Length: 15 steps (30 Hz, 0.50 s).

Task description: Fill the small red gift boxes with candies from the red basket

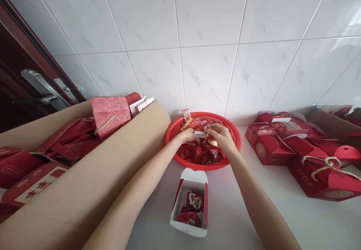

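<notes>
A red plastic basket against the wall holds wrapped candies, mostly red. Over its left half, my left hand has its fingers closed at a small white-and-silver wrapped piece. My right hand pinches a dark red wrapped candy over the basket's right half. The two hands are close together. Nearer to me, an open red-and-white box stands on the white surface with a few red packets inside.
A long cardboard carton filled with red gift boxes takes up the left. Folded red boxes with rope handles stand at the right, beside another carton. Behind is a tiled wall; a door handle shows at far left.
</notes>
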### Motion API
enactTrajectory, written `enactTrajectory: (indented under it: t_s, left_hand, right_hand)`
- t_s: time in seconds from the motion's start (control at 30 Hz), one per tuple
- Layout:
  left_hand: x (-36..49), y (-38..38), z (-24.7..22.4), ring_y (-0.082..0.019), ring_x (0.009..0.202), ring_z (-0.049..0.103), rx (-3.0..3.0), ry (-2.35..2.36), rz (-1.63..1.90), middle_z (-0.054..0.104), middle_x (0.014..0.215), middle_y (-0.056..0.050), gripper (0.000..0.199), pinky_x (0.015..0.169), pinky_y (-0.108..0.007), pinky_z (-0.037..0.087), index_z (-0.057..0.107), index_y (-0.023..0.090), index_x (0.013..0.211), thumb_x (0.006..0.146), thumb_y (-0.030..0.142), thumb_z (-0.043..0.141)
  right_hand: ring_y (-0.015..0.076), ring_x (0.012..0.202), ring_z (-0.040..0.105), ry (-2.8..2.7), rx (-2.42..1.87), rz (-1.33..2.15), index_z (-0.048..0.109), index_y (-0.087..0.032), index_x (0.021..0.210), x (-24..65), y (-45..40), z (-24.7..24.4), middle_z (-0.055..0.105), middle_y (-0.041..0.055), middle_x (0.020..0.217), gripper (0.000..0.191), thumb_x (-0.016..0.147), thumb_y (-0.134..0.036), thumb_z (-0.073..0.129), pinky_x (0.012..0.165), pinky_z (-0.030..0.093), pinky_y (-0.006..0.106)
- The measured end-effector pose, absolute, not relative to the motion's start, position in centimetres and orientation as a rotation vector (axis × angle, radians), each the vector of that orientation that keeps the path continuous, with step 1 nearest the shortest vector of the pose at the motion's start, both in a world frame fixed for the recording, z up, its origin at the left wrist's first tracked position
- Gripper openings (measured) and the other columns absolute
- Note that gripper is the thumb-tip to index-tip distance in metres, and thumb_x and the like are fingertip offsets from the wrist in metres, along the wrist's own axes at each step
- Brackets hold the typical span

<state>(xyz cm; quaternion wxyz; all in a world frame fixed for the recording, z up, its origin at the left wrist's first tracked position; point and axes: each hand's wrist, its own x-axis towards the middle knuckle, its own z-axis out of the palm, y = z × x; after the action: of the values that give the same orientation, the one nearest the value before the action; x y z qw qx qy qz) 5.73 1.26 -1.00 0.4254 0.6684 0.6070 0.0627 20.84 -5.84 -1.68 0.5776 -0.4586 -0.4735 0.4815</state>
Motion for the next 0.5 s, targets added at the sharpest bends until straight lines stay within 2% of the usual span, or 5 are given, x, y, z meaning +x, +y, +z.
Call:
enactTrajectory:
  t_s: [0.13, 0.27, 0.37, 0.5]
  left_hand:
    - [7.4, 1.1, -1.0, -0.022, 0.092, 0.073, 1.574, 1.366, 0.300, 0.077, 0.092, -0.006, 0.021, 0.069, -0.024, 0.064, 0.072, 0.015, 0.088, 0.069, 0.005, 0.072]
    - [7.5, 1.2, -0.1, -0.024, 0.099, 0.071, 1.531, 1.309, 0.295, 0.076, 0.094, -0.005, 0.018, 0.069, -0.026, 0.065, 0.074, 0.017, 0.087, 0.071, 0.010, 0.076]
    - [7.0, 1.2, 0.7, -0.023, 0.097, 0.072, 1.458, 1.196, 0.346, 0.076, 0.095, -0.006, 0.026, 0.073, -0.027, 0.065, 0.073, 0.017, 0.098, 0.073, 0.012, 0.078]
    - [6.6, 1.3, 1.2, -0.020, 0.084, 0.074, 1.450, 1.122, 0.375, 0.076, 0.089, -0.005, 0.053, 0.076, -0.031, 0.064, 0.063, 0.020, 0.128, 0.076, 0.009, 0.074]
  right_hand:
    - [0.0196, 0.067, 0.066, -1.122, -1.076, 1.118, 0.060, -0.021, 0.076, 20.9, -5.7, -1.7, 0.070, 0.0028, 0.075, 0.025, 0.065, -0.039, 0.074, 0.068, 0.057, 0.036]
    - [0.0194, 0.067, 0.065, -1.117, -1.079, 1.102, 0.060, -0.021, 0.075, 20.9, -5.6, -1.7, 0.069, 0.0027, 0.074, 0.024, 0.064, -0.038, 0.074, 0.067, 0.057, 0.036]
    - [0.0198, 0.070, 0.066, -1.131, -1.084, 1.089, 0.061, -0.021, 0.077, 20.9, -5.7, -1.6, 0.069, 0.0030, 0.074, 0.024, 0.066, -0.039, 0.073, 0.067, 0.057, 0.035]
    - [0.0197, 0.070, 0.066, -1.106, -1.063, 1.078, 0.064, -0.021, 0.080, 21.0, -5.7, -1.5, 0.068, 0.0025, 0.074, 0.024, 0.067, -0.040, 0.072, 0.067, 0.057, 0.035]
